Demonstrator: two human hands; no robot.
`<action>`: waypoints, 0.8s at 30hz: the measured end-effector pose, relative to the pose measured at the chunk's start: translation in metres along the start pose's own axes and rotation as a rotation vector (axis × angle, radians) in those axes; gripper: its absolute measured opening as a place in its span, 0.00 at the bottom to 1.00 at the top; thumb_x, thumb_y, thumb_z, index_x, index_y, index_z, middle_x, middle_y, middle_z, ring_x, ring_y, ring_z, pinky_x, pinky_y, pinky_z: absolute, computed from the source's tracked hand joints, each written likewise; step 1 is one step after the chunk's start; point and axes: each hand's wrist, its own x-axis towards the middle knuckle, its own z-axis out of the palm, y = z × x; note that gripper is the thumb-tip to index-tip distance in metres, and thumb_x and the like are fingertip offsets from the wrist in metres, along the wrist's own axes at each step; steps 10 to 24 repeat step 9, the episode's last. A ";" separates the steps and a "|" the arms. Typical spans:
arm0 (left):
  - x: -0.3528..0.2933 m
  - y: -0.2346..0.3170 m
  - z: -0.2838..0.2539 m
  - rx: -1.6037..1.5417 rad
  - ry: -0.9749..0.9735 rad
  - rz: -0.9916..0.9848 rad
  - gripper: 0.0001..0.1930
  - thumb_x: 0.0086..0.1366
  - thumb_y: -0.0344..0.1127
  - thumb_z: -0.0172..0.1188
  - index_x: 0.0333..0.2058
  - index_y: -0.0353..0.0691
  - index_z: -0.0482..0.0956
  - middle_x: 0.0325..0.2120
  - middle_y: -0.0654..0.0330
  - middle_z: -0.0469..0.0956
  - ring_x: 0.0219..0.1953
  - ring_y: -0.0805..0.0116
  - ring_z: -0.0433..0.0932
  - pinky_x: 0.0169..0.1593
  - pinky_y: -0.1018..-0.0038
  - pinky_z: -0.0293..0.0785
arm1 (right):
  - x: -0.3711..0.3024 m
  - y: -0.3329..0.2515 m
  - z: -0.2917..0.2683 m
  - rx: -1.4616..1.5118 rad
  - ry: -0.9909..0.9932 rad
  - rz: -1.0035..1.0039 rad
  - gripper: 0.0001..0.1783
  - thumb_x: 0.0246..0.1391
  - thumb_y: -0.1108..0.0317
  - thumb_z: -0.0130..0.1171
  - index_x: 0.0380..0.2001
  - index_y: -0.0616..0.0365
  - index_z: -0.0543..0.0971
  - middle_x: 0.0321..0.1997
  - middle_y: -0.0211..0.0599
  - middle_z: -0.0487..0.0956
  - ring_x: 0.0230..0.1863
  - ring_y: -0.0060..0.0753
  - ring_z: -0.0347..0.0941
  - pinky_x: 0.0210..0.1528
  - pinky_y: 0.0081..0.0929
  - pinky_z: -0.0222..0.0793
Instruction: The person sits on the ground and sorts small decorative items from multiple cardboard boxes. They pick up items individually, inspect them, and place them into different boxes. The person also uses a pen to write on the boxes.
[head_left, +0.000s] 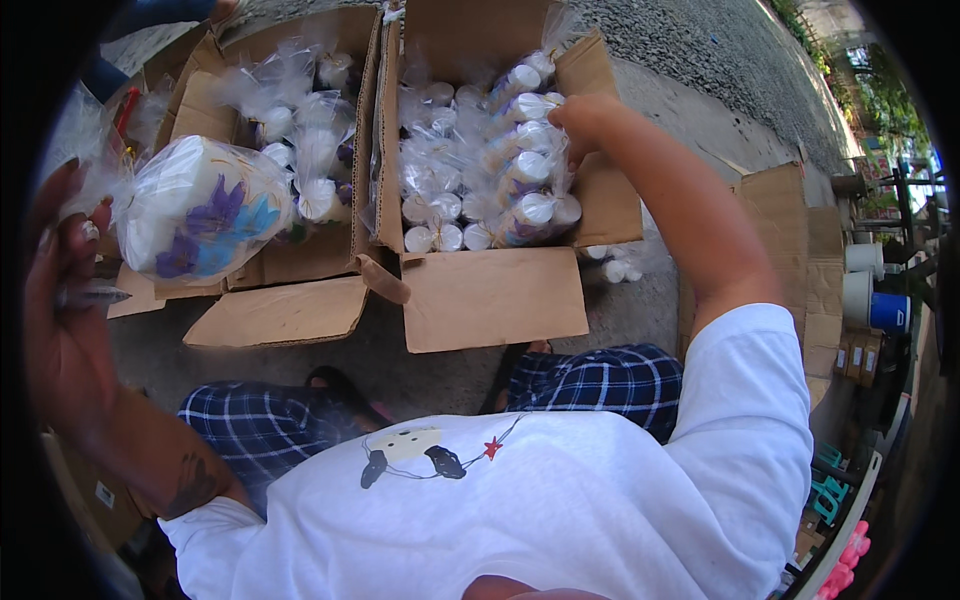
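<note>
My left hand (70, 270) is closed at the far left, gripping a pen (95, 296) and the gathered plastic of a wrapped white cylinder (185, 190). Purple and blue flowers decorate this candle-like piece, which hangs beside the fingers in clear film. My right hand (582, 122) reaches into the right cardboard box (495, 300), at its right side. Its fingers are bent against the row of wrapped white cylinders (530, 170) there; what they grip, if anything, is hidden. Gold ties close several of the wrappers.
The left cardboard box (280, 312) holds more wrapped white pieces, with its front flap folded out. More wrapped pieces (618, 268) lie on the ground right of the boxes. Flattened cardboard (775, 235), a blue-and-white container (888, 312) and gravel (690, 60) lie farther out.
</note>
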 end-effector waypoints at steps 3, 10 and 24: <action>-0.003 -0.003 -0.008 -0.040 -0.052 -0.015 0.13 0.63 0.32 0.49 0.46 0.35 0.69 0.48 0.47 0.66 0.36 0.73 0.72 0.53 0.65 0.65 | -0.004 0.001 0.002 0.081 0.071 -0.062 0.30 0.30 0.60 0.69 0.42 0.51 0.74 0.40 0.40 0.76 0.44 0.40 0.71 0.43 0.34 0.68; -0.005 -0.011 -0.013 -0.118 0.033 -0.084 0.15 0.62 0.31 0.49 0.49 0.40 0.68 0.49 0.47 0.65 0.36 0.73 0.72 0.54 0.62 0.64 | -0.035 0.024 0.005 0.327 0.237 -0.130 0.25 0.33 0.69 0.67 0.40 0.51 0.75 0.38 0.41 0.77 0.43 0.39 0.72 0.42 0.34 0.67; -0.005 -0.011 -0.013 -0.118 0.033 -0.084 0.15 0.62 0.31 0.49 0.49 0.40 0.68 0.49 0.47 0.65 0.36 0.73 0.72 0.54 0.62 0.64 | -0.035 0.024 0.005 0.327 0.237 -0.130 0.25 0.33 0.69 0.67 0.40 0.51 0.75 0.38 0.41 0.77 0.43 0.39 0.72 0.42 0.34 0.67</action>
